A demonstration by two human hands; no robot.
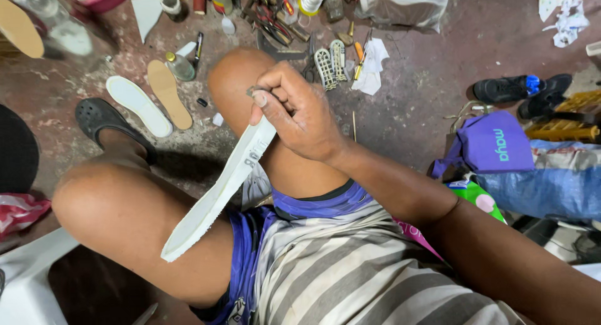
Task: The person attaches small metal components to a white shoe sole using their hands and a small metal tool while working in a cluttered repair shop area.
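At frame centre the right hand [299,115] is clenched around the top of a white insole [216,196] slanting toward the lower left.

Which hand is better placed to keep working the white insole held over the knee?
Probably the right hand: it already pinches the white insole at its upper end above the knee. The left hand is out of view.

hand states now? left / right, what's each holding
Left hand: not in view.
Right hand: closed, fingers pinching the top end of a white shoe insole that hangs down over the knee.
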